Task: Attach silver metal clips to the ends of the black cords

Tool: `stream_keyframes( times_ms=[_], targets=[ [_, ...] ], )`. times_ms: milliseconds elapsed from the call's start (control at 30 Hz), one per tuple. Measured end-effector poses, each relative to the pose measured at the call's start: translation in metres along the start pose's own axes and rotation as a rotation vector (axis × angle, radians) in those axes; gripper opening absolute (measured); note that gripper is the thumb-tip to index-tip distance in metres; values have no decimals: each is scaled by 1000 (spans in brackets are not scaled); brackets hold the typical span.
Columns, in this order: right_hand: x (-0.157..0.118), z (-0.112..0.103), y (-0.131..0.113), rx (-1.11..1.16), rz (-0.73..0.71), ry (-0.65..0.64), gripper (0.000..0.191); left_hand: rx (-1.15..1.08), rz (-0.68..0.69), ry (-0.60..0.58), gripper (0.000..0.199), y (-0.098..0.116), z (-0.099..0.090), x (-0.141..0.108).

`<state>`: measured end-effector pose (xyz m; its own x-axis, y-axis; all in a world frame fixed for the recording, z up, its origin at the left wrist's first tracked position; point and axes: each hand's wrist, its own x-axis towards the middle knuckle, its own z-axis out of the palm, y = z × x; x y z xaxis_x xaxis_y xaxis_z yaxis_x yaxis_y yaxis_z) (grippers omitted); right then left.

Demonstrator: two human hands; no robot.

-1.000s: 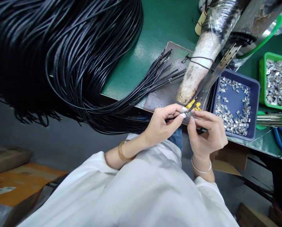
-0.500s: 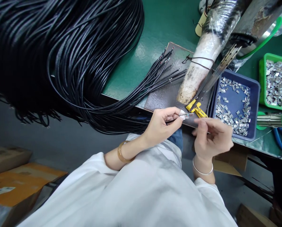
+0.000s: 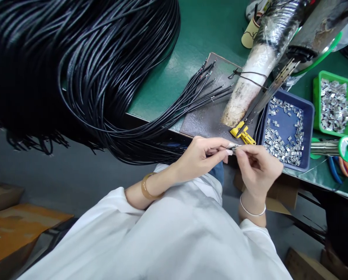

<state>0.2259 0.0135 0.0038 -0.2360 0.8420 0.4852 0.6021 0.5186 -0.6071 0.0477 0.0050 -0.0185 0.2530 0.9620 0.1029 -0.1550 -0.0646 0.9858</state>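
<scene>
My left hand (image 3: 198, 157) is closed, pinching a thin black cable near its end with thumb and forefinger. At the cable end (image 3: 233, 147) sits a small metal piece, mostly covered by fingertips. Thumb and forefinger of my right hand (image 3: 258, 165) meet around that end from the other side, close to the left fingertips. Pale wraps cover some left fingertips. Just beyond the hands, a yellow clip (image 3: 243, 133) is fixed at the low end of a slanting metal rod (image 3: 268, 87).
Black cables (image 3: 118, 70) heap at the left, several ends lying on a dark board (image 3: 203, 116). A wrapped duct (image 3: 246, 85) slants down over it. To the right stand a blue tray (image 3: 309, 128) and a green bin (image 3: 316, 105) of small metal parts, a wire spool (image 3: 327, 147) and orange-and-blue handles (image 3: 345, 167).
My right hand has moved left and closed on the cable end, which showed uncovered between the hands before. My left hand has shifted slightly, still gripping the cable.
</scene>
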Motion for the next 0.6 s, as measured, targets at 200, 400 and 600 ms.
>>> stream_keyframes(
  times_ms=[200,400,600],
  targets=[
    [-1,11,0,134,-54,426,28,-100,-88,139,17,0,7,4],
    [-5,18,3,-180,-198,229,20,-156,-48,161,12,-1,9,12],
    [-3,20,6,-175,-146,204,18,-219,-56,183,11,-2,13,19]
  ],
)
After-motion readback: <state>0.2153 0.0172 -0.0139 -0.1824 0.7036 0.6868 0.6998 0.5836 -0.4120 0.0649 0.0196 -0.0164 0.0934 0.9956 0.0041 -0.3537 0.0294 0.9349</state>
